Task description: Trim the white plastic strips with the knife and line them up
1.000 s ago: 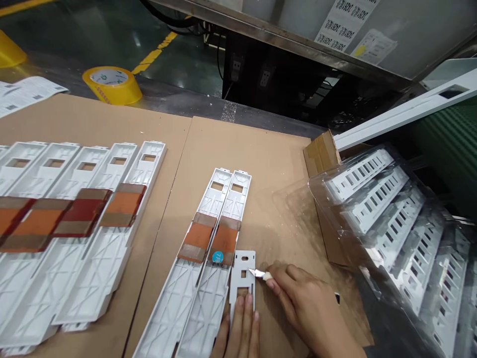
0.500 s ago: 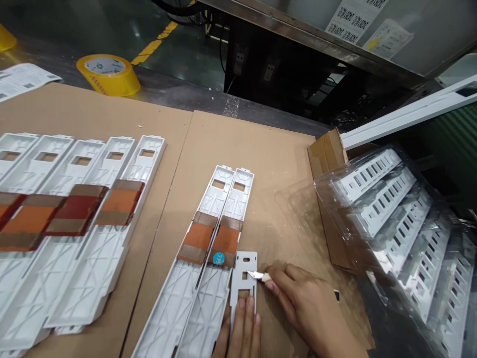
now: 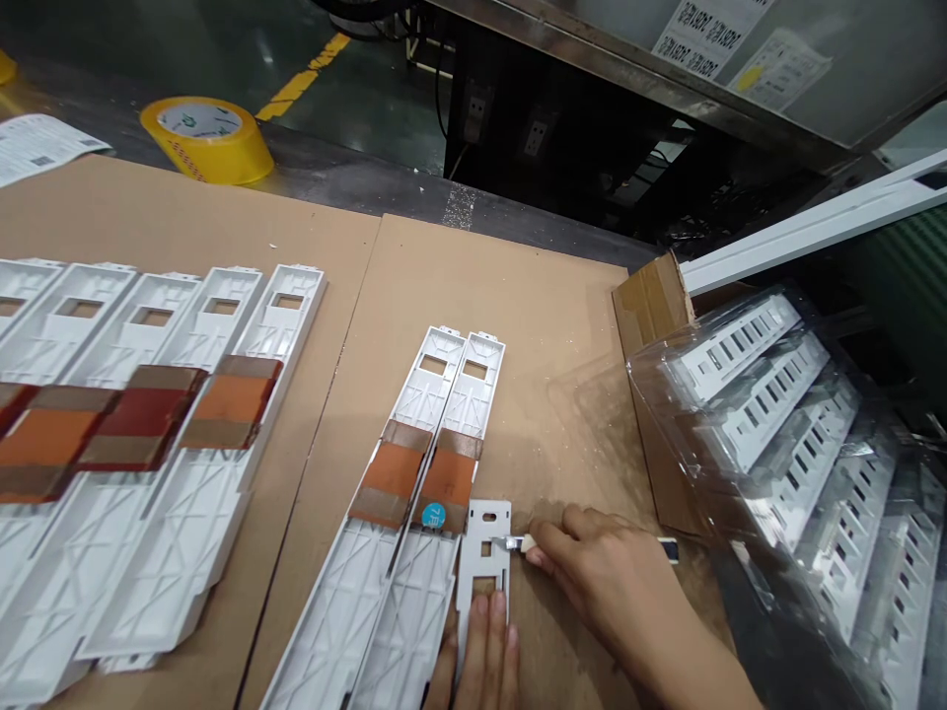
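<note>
My right hand [image 3: 618, 582] grips a utility knife [image 3: 512, 542], its blade pointing left and its tail end showing past my knuckles. The blade tip is over the right side of a small square hole in a narrow white plastic panel [image 3: 480, 523]. My left hand [image 3: 482, 656] holds that panel down on the cardboard, thumb along its left edge and fingers on top; its lower part is hidden. Immediately left lie two long white plastic trays [image 3: 400, 582], side by side, each with an orange and brown block [image 3: 392, 478] across it. One block has a round blue sticker [image 3: 433, 515].
More white trays [image 3: 167, 562] with orange or red blocks lie at the left. A yellow tape roll [image 3: 222, 158] and a printed sheet [image 3: 44, 148] are at the far edge. On the right, a clear plastic tray [image 3: 666, 434] of slotted white parts stands by a cardboard box [image 3: 651, 301].
The knife in my right hand has turned flatter, so its tail end shows further out to the right. My left hand and the panel stay almost in place. The view has shifted slightly.
</note>
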The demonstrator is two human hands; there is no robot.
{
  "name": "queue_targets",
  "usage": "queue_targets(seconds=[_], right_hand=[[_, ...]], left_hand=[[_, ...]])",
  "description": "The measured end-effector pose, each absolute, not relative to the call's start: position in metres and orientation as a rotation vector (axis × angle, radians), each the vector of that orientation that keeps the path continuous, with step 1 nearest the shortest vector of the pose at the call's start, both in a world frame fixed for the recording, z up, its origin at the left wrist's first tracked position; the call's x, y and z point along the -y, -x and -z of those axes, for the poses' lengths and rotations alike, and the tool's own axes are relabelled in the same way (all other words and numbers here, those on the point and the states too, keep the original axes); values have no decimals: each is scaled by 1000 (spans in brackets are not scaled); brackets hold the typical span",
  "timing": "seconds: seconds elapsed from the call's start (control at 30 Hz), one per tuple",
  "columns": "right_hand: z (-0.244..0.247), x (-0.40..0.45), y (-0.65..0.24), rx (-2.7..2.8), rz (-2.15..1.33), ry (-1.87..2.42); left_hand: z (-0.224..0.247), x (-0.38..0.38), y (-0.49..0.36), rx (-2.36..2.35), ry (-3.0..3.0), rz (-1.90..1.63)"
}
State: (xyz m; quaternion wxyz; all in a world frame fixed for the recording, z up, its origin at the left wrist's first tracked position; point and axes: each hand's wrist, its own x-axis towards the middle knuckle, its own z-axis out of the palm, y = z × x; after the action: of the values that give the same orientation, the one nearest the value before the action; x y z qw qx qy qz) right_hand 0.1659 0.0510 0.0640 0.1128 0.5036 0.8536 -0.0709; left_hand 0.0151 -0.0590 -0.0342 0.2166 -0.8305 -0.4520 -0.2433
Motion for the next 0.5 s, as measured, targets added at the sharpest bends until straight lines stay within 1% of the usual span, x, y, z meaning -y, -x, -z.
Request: queue_targets(seconds=[0.1, 0.33, 0.5], right_hand=[[-70, -62, -163, -2496, 181, -1381], [-88, -101, -142, -2265, 308, -1145], [-88, -126, -126, -2456, 208, -922]], left_hand=[[31, 57, -14, 1256, 2324, 661], [27, 53, -13, 1225, 2342, 675], [31, 54, -14, 1221, 2333, 696]])
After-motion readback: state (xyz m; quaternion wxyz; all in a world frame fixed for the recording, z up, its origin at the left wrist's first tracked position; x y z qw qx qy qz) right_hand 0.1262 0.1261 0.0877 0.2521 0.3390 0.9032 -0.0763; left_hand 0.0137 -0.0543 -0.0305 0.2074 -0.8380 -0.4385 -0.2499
